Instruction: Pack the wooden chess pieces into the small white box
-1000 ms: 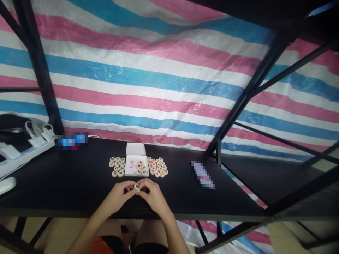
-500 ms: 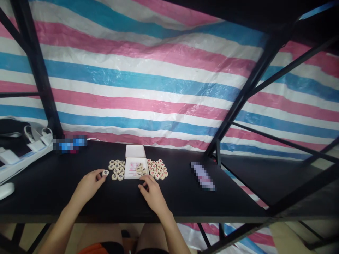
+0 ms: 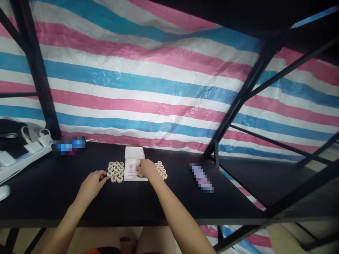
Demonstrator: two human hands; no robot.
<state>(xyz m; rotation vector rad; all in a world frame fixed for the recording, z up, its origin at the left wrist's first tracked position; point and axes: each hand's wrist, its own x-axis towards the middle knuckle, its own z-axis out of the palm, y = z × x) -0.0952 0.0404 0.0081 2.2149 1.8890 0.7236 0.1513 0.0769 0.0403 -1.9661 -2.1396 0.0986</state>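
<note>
My left hand [image 3: 91,184] is at the left edge of a block of round Chinese chess pieces with black characters [image 3: 116,168]. Its thumb and forefinger pinch the Chinese chess piece [image 3: 109,174] at that edge, level with the rows. My right hand [image 3: 148,169] reaches over the right side of an open white box [image 3: 129,178], its fingers bent down onto the loose black-character pieces [image 3: 138,175] inside. Those fingertips are closed at a piece, partly hidden by the hand. Red-character pieces [image 3: 162,171] lie right of the box, partly covered by my right hand and wrist.
The box's lid [image 3: 134,152] lies behind it. A blurred phone-like object [image 3: 201,177] rests to the right. On the left are a white power strip [image 3: 29,155] with plugs and a white rounded object [image 3: 4,192]. Black metal posts [image 3: 230,113] frame the black table [image 3: 185,208].
My left hand has brought its piece right, against the black-character block. My right hand has moved from the box's front edge up over the box and down among the pieces inside.
</note>
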